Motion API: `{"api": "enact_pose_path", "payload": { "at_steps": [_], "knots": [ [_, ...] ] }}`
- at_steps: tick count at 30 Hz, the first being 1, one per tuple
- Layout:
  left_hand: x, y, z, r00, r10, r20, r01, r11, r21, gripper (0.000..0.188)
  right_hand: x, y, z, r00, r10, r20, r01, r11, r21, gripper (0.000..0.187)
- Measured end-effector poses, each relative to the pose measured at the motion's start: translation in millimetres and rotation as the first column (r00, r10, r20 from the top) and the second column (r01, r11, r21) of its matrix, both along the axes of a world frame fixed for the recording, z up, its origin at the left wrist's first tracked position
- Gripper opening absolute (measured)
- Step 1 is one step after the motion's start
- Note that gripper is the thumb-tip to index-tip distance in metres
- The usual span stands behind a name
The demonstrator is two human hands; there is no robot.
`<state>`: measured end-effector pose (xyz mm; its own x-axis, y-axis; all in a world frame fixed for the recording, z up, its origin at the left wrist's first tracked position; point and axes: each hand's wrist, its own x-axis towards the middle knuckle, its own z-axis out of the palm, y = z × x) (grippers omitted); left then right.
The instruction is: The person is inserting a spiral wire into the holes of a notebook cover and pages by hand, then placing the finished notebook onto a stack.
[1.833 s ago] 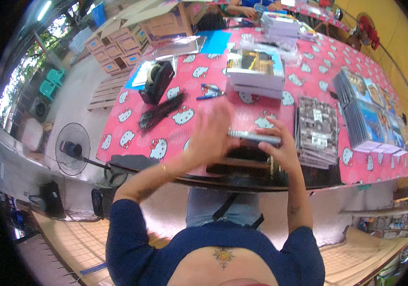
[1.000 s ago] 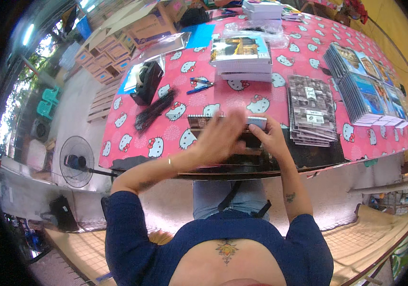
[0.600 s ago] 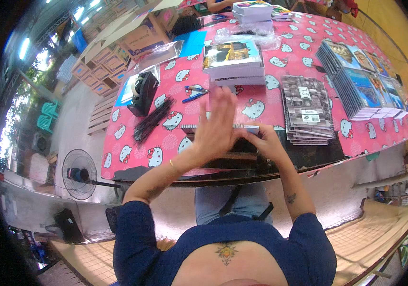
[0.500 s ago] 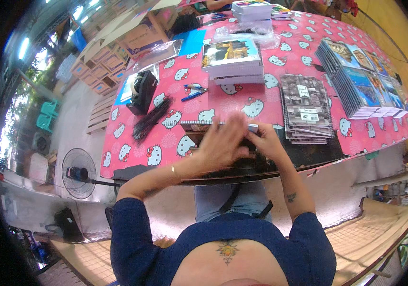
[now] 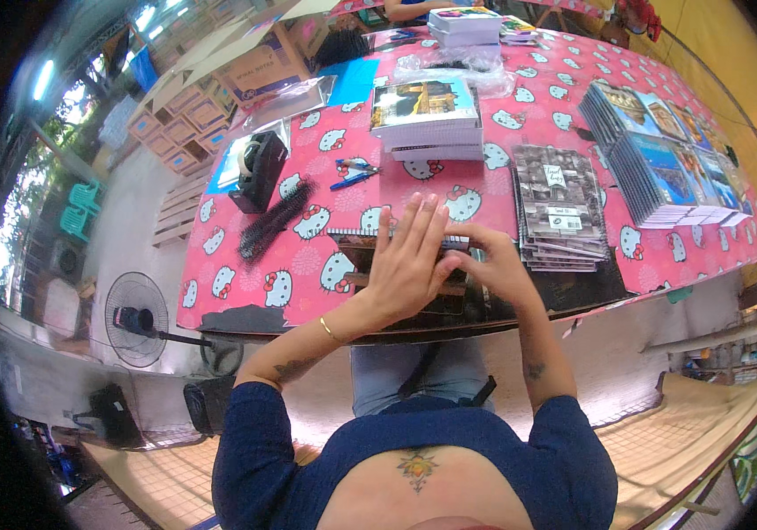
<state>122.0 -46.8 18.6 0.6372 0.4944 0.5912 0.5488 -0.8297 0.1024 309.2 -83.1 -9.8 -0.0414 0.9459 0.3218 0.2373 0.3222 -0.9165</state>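
Note:
My left hand (image 5: pixel 409 261) lies flat, fingers stretched out, on a spiral notebook (image 5: pixel 356 235) at the near edge of a table with a pink cartoon-cat cloth (image 5: pixel 308 256). My right hand (image 5: pixel 491 265) sits just to its right, fingers curled at the same notebook's right part, touching the left hand's fingers. Most of the notebook is hidden under both hands. What the right fingers pinch cannot be made out.
Black spiral bindings (image 5: pixel 274 221) and a black tape dispenser (image 5: pixel 257 170) lie to the left. Blue pens (image 5: pixel 353 173), a notebook stack (image 5: pixel 427 115), a grey-covered stack (image 5: pixel 559 208) and fanned colourful notebooks (image 5: pixel 661 163) fill the table. A floor fan (image 5: pixel 135 318) stands below left.
My left hand has swung up and pressed down again on the notebook, ending flat with fingers straight. My right hand stayed at the notebook's right part. The view has shifted slightly.

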Motion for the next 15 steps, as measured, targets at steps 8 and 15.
{"api": "enact_pose_path", "payload": {
  "at_steps": [8,15],
  "knots": [
    [0,15,3,0.983,-0.121,0.140,0.128,0.991,-0.036,0.016,31,3,25,0.994,0.089,0.064,-0.082,0.992,-0.098,0.023],
    [-1,15,3,0.972,-0.133,0.196,0.152,0.985,-0.084,0.017,35,11,31,0.981,0.194,0.022,-0.188,0.967,-0.169,0.016]
  ]
}}
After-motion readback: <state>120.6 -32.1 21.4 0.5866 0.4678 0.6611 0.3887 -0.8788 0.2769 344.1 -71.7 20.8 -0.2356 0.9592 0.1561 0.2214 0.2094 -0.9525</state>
